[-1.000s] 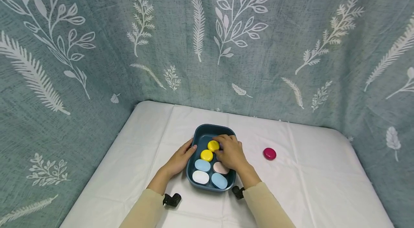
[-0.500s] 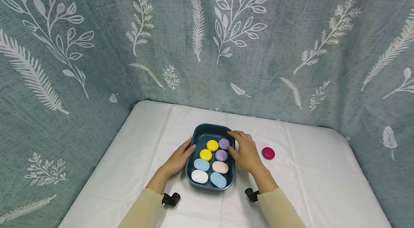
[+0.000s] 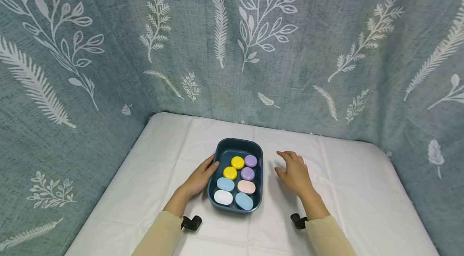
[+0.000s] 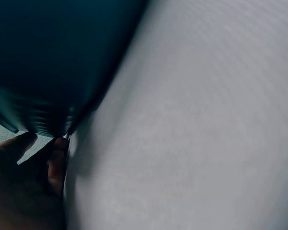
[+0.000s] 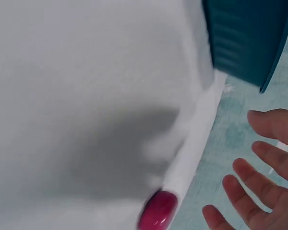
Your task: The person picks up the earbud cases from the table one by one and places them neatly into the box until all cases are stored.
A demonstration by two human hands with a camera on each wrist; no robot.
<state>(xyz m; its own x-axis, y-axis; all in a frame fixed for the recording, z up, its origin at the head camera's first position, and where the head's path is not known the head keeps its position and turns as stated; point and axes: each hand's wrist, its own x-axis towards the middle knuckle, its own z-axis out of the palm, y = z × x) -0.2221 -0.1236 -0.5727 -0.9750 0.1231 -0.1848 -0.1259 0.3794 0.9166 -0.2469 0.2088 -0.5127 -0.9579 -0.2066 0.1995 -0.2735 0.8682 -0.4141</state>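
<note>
A dark blue rectangular tray stands on the white cloth. My left hand holds its left wall, thumb at the rim and fingers along the outside. Inside lie two glossy yellow discs, two purple discs, a pale pink oval, two light blue ovals and a white oval. My right hand hovers right of the tray, fingers spread, holding nothing. A magenta disc lies on the cloth near it, almost wholly hidden by that hand in the head view.
White cloth covers the table. Blue-green curtains with white leaf prints hang behind and at both sides. A small black wrist camera sits at the left cuff, another black camera at the right.
My right hand has drawn away from the purple discs and moved right, out of the tray, toward the magenta disc. The left hand keeps its place at the tray.
</note>
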